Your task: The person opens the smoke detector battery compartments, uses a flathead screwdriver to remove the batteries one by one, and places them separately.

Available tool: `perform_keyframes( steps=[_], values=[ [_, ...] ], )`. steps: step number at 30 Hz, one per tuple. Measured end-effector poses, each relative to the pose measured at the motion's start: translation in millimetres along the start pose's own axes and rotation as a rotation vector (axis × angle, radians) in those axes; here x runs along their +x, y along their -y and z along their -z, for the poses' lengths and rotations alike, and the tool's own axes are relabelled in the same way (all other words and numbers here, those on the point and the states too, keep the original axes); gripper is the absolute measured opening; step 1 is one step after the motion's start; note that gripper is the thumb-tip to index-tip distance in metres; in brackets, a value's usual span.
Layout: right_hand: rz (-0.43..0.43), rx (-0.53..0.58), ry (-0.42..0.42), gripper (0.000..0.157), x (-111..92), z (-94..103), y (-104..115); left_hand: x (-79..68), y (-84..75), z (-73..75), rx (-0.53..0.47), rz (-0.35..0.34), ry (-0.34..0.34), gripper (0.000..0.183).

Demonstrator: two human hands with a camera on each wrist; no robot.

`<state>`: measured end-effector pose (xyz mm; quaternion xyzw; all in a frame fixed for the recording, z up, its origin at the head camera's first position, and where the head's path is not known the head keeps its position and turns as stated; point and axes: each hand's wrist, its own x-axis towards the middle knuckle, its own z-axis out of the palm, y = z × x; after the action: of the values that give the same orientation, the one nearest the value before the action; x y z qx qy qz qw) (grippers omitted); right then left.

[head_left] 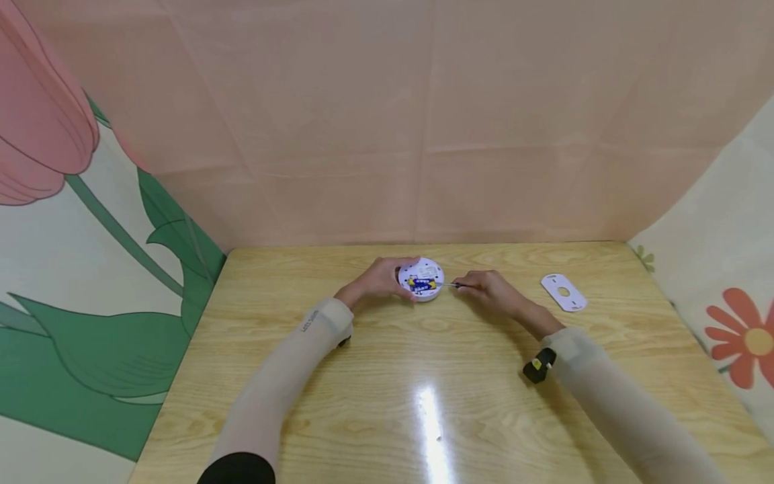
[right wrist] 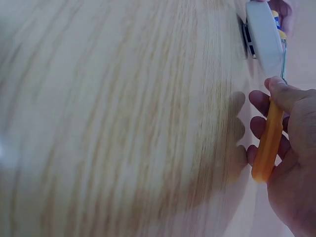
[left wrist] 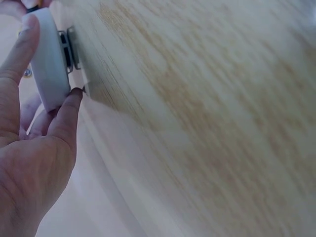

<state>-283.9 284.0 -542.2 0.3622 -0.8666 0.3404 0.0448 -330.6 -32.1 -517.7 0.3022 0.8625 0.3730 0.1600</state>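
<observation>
A round white smoke detector (head_left: 428,269) is held above the far part of the table, its battery side facing up. My left hand (head_left: 381,277) grips its left edge, thumb on the near side and fingers round the far side. Blue-and-yellow batteries (head_left: 422,284) sit in its open compartment. My right hand (head_left: 492,292) holds a screwdriver by its orange handle (right wrist: 269,143), with the thumb near the shaft. The thin metal shaft points left to the end of the batteries; whether the tip touches them I cannot tell. In the left wrist view, a dark slotted part (left wrist: 68,49) juts from the detector's underside.
A white mounting plate (head_left: 551,284) with a round centre hole lies on the wooden table (head_left: 363,390) to the right of my right hand. A pink cloth backdrop (head_left: 338,134) rises behind the table's far edge. Printed flower cloths hang at both sides.
</observation>
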Motion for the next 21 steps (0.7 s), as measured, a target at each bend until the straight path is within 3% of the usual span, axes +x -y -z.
perform_keyframes(
  steps=[21],
  values=[
    [-0.105, 0.028, -0.034, 0.025, -4.7, -3.6, 4.6, -0.3, 2.2, -1.5, -0.001, 0.034, 0.020, 0.102]
  ],
)
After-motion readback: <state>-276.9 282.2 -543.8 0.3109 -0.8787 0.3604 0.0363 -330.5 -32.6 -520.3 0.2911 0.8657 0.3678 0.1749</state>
